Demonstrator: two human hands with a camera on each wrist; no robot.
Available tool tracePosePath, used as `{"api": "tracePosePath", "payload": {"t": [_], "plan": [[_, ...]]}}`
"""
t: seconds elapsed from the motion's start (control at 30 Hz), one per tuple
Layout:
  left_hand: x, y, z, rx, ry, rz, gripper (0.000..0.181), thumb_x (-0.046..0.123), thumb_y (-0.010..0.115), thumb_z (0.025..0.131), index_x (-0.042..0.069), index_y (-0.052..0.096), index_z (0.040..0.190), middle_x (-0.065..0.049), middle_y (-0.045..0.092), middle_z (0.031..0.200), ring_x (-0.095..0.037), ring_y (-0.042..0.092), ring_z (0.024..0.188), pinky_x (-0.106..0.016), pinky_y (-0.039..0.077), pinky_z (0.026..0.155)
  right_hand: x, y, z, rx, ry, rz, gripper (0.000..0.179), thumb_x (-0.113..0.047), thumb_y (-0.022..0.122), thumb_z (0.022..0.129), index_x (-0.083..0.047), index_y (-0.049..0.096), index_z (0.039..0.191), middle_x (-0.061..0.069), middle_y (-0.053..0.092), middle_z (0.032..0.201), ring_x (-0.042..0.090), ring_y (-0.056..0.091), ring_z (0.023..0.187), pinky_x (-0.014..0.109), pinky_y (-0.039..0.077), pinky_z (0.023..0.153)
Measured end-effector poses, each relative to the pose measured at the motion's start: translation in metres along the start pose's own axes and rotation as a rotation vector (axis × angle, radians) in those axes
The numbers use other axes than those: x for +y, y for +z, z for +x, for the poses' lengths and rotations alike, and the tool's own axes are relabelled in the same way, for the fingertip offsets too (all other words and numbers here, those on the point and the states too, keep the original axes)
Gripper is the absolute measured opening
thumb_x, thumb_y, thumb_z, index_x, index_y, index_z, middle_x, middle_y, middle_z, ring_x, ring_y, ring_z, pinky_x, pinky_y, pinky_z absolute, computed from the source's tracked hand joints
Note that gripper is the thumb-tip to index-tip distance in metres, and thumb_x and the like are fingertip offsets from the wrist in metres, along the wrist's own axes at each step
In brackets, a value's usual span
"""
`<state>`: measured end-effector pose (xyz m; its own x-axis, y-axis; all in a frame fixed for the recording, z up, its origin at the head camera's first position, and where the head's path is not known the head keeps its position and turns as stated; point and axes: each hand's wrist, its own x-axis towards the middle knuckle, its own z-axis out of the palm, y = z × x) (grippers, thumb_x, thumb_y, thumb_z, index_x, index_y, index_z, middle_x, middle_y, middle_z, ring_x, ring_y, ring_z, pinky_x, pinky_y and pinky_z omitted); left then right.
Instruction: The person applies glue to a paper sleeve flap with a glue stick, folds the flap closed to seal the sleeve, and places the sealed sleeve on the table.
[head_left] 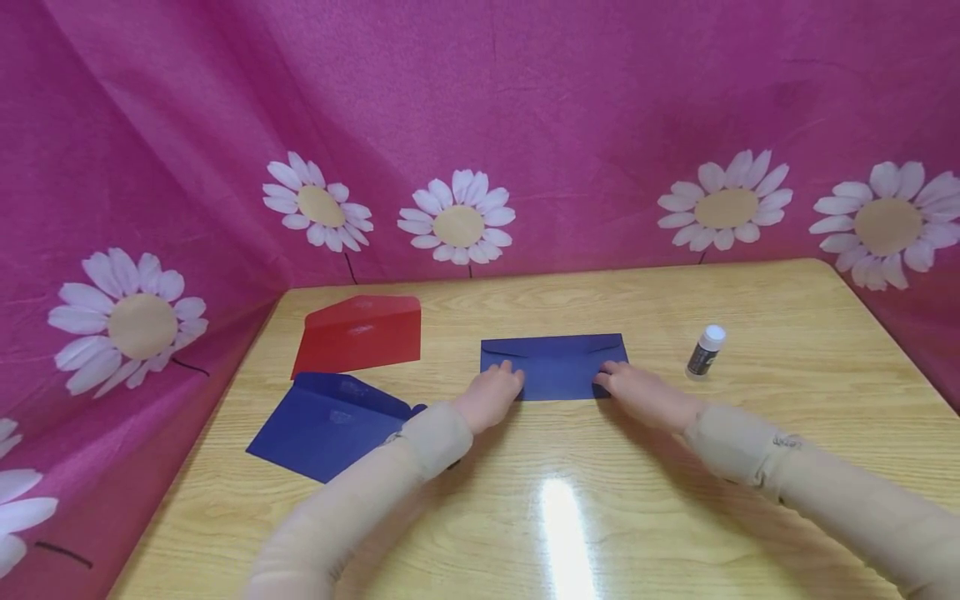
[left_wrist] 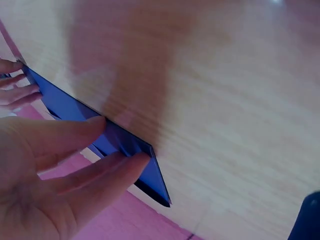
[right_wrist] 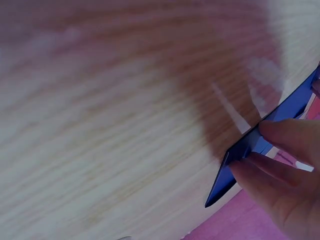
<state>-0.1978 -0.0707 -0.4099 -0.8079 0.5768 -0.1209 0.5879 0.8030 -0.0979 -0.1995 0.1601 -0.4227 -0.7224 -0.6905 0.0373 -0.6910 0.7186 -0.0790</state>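
A blue envelope (head_left: 558, 375) lies flat on the table in front of me, its flap folded down along the far edge. My left hand (head_left: 491, 396) touches its left end. In the left wrist view the thumb (left_wrist: 95, 125) rests near the close edge and the fingertips (left_wrist: 142, 160) near the corner, with a gap between them. At the right end, my right hand (head_left: 648, 396) rests its thumb and fingers on the paper in the same way. Both hands' fingers look fairly straight. The envelope's middle shows between the hands.
Left of me lie a second blue envelope (head_left: 315, 429) and a red envelope (head_left: 360, 337), flaps raised, with whitish patches. A dark blue rounded item (head_left: 418, 408) is partly hidden by my left wrist. A glue stick (head_left: 705, 352) with a white cap stands right. Pink flowered cloth (head_left: 570, 150) borders the table.
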Motion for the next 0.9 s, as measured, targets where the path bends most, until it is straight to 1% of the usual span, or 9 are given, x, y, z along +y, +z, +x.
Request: {"api": "tracePosePath", "payload": {"t": [0.17, 0.27, 0.4, 0.53, 0.63, 0.77, 0.83, 0.87, 0.9], "plan": [[-0.008, -0.002, 0.011, -0.022, -0.014, -0.001, 0.025, -0.007, 0.051, 0.084, 0.0, 0.057, 0.108, -0.016, 0.057, 0.099, -0.025, 0.057, 0.088, -0.03, 0.051, 0.068, 0.006, 0.0, 0.01, -0.003, 0.023, 0.026, 0.025, 0.013, 0.052, 0.079, 0.007, 0.061, 0.101, 0.021, 0.058, 0.097, 0.034, 0.058, 0.09, 0.038, 0.049, 0.076], [-0.012, -0.003, 0.017, -0.042, -0.028, -0.007, 0.026, -0.006, 0.05, 0.085, 0.0, 0.056, 0.109, -0.016, 0.056, 0.099, -0.025, 0.058, 0.087, -0.03, 0.051, 0.067, 0.009, -0.002, 0.015, -0.032, 0.066, 0.078, 0.028, 0.015, 0.051, 0.078, 0.007, 0.06, 0.104, 0.024, 0.057, 0.103, 0.036, 0.055, 0.096, 0.041, 0.046, 0.082], [-0.016, -0.006, 0.025, -0.067, -0.049, -0.015, 0.029, -0.006, 0.049, 0.086, 0.0, 0.054, 0.114, -0.017, 0.055, 0.105, -0.027, 0.057, 0.092, -0.032, 0.05, 0.074, 0.015, -0.003, 0.023, -0.046, 0.103, 0.134, 0.03, 0.017, 0.051, 0.077, 0.009, 0.059, 0.105, 0.027, 0.055, 0.106, 0.039, 0.053, 0.1, 0.044, 0.043, 0.086], [-0.02, -0.006, 0.034, -0.091, -0.075, -0.026, 0.033, -0.006, 0.047, 0.086, 0.001, 0.052, 0.119, -0.018, 0.053, 0.112, -0.028, 0.054, 0.101, -0.034, 0.047, 0.082, 0.022, -0.002, 0.032, -0.022, 0.094, 0.122, 0.027, 0.015, 0.054, 0.075, 0.009, 0.061, 0.1, 0.024, 0.058, 0.1, 0.037, 0.055, 0.096, 0.042, 0.045, 0.083], [-0.024, -0.006, 0.041, -0.106, -0.087, -0.023, 0.034, -0.006, 0.047, 0.087, 0.001, 0.051, 0.121, -0.018, 0.052, 0.116, -0.028, 0.053, 0.105, -0.034, 0.046, 0.085, 0.027, -0.003, 0.037, -0.013, 0.091, 0.106, 0.026, 0.014, 0.055, 0.075, 0.008, 0.062, 0.099, 0.023, 0.059, 0.099, 0.036, 0.056, 0.094, 0.041, 0.046, 0.082], [-0.03, -0.004, 0.049, -0.105, -0.093, -0.008, 0.032, -0.004, 0.047, 0.088, 0.002, 0.051, 0.119, -0.017, 0.052, 0.115, -0.028, 0.054, 0.102, -0.033, 0.047, 0.083, 0.03, -0.004, 0.045, -0.033, 0.108, 0.101, 0.027, 0.015, 0.053, 0.075, 0.009, 0.061, 0.1, 0.024, 0.059, 0.101, 0.037, 0.055, 0.097, 0.041, 0.044, 0.084], [-0.032, -0.003, 0.053, -0.089, -0.095, -0.009, 0.032, -0.003, 0.048, 0.088, 0.002, 0.051, 0.119, -0.017, 0.052, 0.115, -0.028, 0.054, 0.102, -0.034, 0.047, 0.082, 0.032, -0.004, 0.048, -0.038, 0.121, 0.105, 0.027, 0.015, 0.054, 0.075, 0.01, 0.061, 0.101, 0.024, 0.058, 0.102, 0.037, 0.054, 0.099, 0.042, 0.044, 0.085], [-0.032, -0.003, 0.054, -0.082, -0.097, -0.006, 0.032, -0.003, 0.047, 0.088, 0.002, 0.051, 0.119, -0.018, 0.051, 0.116, -0.029, 0.054, 0.102, -0.035, 0.047, 0.082, 0.033, -0.004, 0.05, -0.039, 0.126, 0.106, 0.028, 0.015, 0.054, 0.075, 0.01, 0.061, 0.101, 0.024, 0.058, 0.102, 0.038, 0.054, 0.099, 0.042, 0.043, 0.086], [-0.031, -0.009, 0.052, -0.091, -0.102, -0.01, 0.032, -0.003, 0.046, 0.089, 0.002, 0.05, 0.12, -0.018, 0.051, 0.118, -0.029, 0.053, 0.104, -0.035, 0.046, 0.084, 0.033, -0.005, 0.051, -0.038, 0.134, 0.114, 0.028, 0.015, 0.054, 0.074, 0.011, 0.06, 0.101, 0.025, 0.058, 0.102, 0.038, 0.053, 0.1, 0.042, 0.043, 0.087]]}}
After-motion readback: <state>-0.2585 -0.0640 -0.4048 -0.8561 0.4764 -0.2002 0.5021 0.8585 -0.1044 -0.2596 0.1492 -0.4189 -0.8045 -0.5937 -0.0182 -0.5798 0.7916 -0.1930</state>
